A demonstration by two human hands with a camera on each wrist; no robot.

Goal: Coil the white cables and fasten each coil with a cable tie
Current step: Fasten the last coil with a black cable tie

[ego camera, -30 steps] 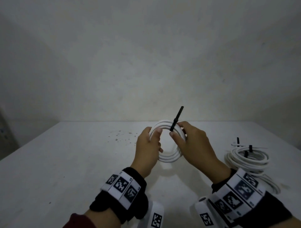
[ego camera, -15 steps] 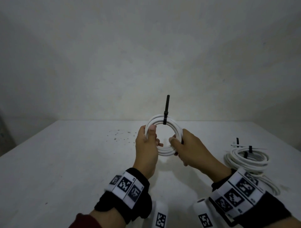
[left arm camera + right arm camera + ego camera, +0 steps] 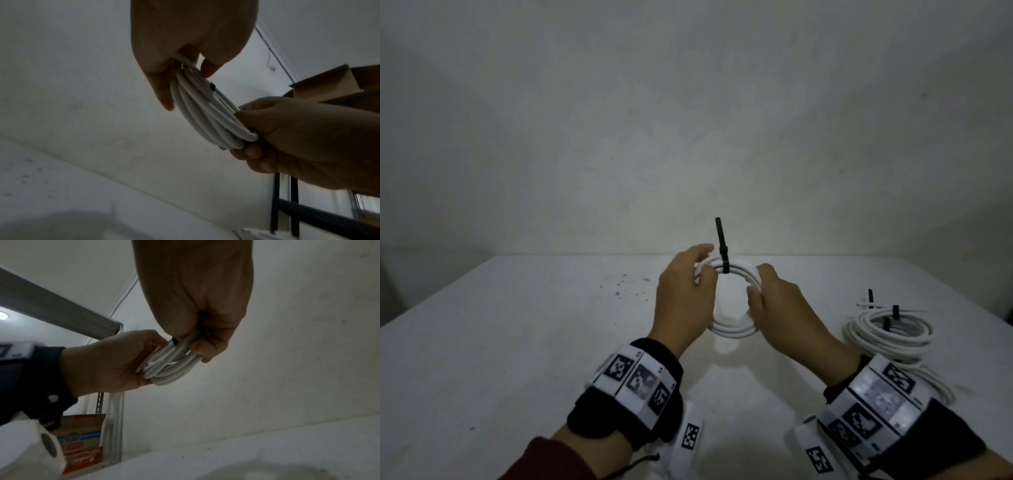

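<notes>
Since half a second earlier: coil (image 3: 732, 301) turned a little in the grip, tie (image 3: 722, 248) carried leftward on its upper arc, left hand (image 3: 685, 294) shifted up beside that tie.

Item 1, left hand: fingers (image 3: 207, 68) curled over the coil's upper left, thumb laid along the strands; one loose cable end is seen under them.

Item 2, right hand (image 3: 784, 315): fingers (image 3: 202, 347) closed round the coil's right side, all strands gripped together.

Item 3, coil: several white turns, held upright in the air above the table (image 3: 517, 342), between the two hands.

Item 4, tie: black, cinched round the strands at the top, tail standing straight up past the head. Judged fastened; what is left for this coil is judged to be a check of tightness, the tucking of the loose end, and setting down.

Item 5, done coils (image 3: 887, 335): lying on the table to the right, well apart from the held one, black ties standing up from them, a loose tail trailing toward the near edge. A place beside them is judged the natural one for setting down.

Item 6, room: open table is seen to the left and ahead, the far edge meeting a plain wall; a few dark specks (image 3: 625, 284) lie left of the hands. The right table edge is near the done coils, so little room is left beyond them.
</notes>
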